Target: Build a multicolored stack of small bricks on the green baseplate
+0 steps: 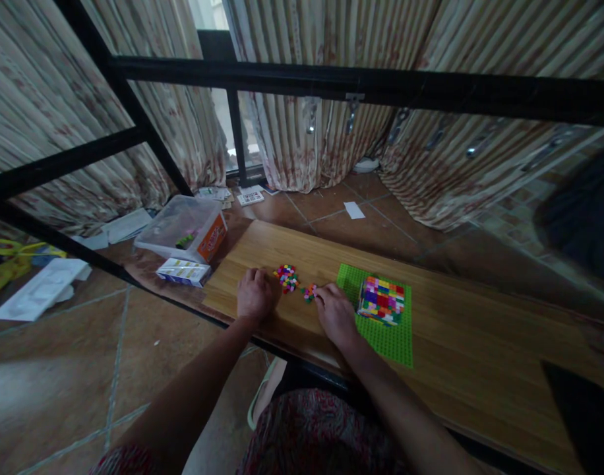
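My left hand (255, 295) rests on the wooden table, its fingers curled downward; whatever they may hold is hidden. Just right of it lies a loose pile of small colourful toy bricks (287, 278). My right hand (335, 313) reaches to a smaller cluster of bricks (308, 293), thumb and fingers closed together at a small pinkish brick on its edge. Beyond the right hand, a green baseplate (395, 346) lies flat on the table. On it stands a block-shaped build of multicoloured bricks (382, 300), with a patchwork top.
The wooden table (460, 343) has a black flat object (581, 412) at its right end. Left of it stand a clear plastic bin (176, 227) with an orange label and a small box (183, 271). A black metal frame (332, 79) crosses before striped curtains. Papers lie on the tiled floor.
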Action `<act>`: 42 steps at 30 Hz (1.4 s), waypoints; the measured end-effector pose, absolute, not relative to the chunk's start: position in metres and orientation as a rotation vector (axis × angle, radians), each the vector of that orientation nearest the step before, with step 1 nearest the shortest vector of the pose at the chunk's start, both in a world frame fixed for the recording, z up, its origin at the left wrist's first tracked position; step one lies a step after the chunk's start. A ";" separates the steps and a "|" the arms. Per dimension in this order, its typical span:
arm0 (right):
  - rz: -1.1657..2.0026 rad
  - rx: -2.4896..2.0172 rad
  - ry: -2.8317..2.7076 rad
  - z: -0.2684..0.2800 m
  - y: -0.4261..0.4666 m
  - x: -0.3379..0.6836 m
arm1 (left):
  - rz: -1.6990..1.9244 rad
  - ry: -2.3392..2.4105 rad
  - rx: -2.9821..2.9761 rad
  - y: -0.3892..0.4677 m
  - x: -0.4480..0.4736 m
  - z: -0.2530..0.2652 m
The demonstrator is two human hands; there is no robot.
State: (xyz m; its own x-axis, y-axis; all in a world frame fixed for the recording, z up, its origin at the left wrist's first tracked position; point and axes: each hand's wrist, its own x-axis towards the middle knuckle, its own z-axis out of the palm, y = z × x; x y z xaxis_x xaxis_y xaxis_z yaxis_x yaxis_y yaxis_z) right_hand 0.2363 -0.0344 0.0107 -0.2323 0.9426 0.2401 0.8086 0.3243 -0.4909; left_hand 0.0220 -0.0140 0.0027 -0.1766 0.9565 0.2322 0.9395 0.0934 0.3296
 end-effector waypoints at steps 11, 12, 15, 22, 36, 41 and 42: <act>0.282 -1.526 -2.232 0.017 -0.045 0.237 | 0.672 2.270 2.014 -0.014 0.020 -0.001; 0.273 -1.526 -2.255 0.019 -0.044 0.237 | 0.669 2.273 2.013 -0.014 0.020 -0.001; 0.259 -1.523 -2.320 0.025 -0.041 0.235 | 0.659 2.291 2.005 -0.014 0.020 0.000; 0.426 -1.499 -2.230 0.036 -0.054 0.226 | 0.620 2.308 2.020 -0.014 0.020 0.002; 0.722 -1.606 -1.107 0.025 -0.122 0.351 | 0.678 2.314 2.165 -0.008 0.011 -0.001; 0.701 -1.518 -0.888 0.027 -0.095 0.370 | 0.663 2.321 2.202 -0.006 0.010 -0.002; 0.706 -1.497 -0.875 0.027 -0.090 0.369 | 0.661 2.322 2.212 -0.006 0.010 -0.002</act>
State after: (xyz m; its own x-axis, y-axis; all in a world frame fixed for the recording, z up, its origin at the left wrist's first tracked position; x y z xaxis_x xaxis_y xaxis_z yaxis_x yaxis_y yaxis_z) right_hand 0.3694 -0.0901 0.0273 0.5328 0.8444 0.0554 0.1244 -0.0134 -0.9921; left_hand 0.0095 -0.0059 -0.0020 -0.0825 0.9272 0.3653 0.9805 0.0100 0.1961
